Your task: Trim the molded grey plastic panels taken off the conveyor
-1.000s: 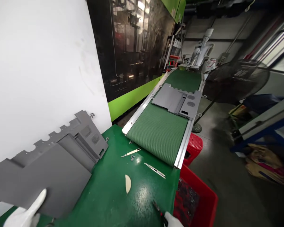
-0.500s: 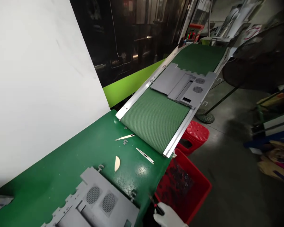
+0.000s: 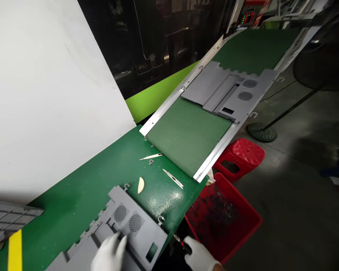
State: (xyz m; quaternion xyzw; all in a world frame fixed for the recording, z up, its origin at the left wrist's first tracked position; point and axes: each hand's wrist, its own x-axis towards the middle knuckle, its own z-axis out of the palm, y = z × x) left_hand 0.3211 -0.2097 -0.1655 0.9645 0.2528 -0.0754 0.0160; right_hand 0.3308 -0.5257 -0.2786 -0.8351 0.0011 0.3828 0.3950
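A grey plastic panel (image 3: 142, 241) with two round grilles and small hooks along its edge lies on the green table near me. My left hand (image 3: 109, 254), in a white glove, is on this panel, its thumb and fingers closed at the long raised section; the fingertips are partly hidden. Beyond the table's right edge, my gloved right hand (image 3: 200, 255) is closed around a hand tool (image 3: 183, 244) with a black-and-red handle. The tool's metal tip points up and left, close to the panel's corner; its exact kind is unclear.
Two slim craft knives (image 3: 173, 178), a small grey clip (image 3: 151, 162) and a pale half-moon piece (image 3: 141, 185) lie on the table. Another grey panel (image 3: 231, 90) rests on the sloping conveyor (image 3: 189, 135). A red bin (image 3: 240, 229) holds dark scraps beside a red stool (image 3: 244, 154).
My left hand has come into view onto the near panel. My right hand still holds the tool beside the table. The view has shifted, showing more of a ribbed grey part at left.
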